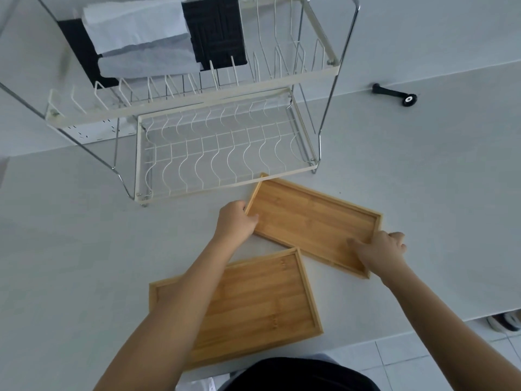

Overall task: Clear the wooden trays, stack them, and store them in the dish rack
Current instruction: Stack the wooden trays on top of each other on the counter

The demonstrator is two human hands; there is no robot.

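Note:
Two empty wooden trays lie on the white counter. The far tray (310,218) sits at an angle just in front of the dish rack (220,182). My left hand (235,221) grips its left short edge, and my right hand (380,253) grips its right short edge with the thumb inside the rim. The near tray (253,303) lies flat close to me, partly covered by my left forearm. The rack is a white two-tier wire rack; its lower tier is empty.
Folded white and black cloths (146,38) lie on the rack's upper tier. A small black tool with a wheel (394,94) lies at the back right of the counter. The counter edge runs at the lower right, with tiled floor and shoes (504,321) beyond.

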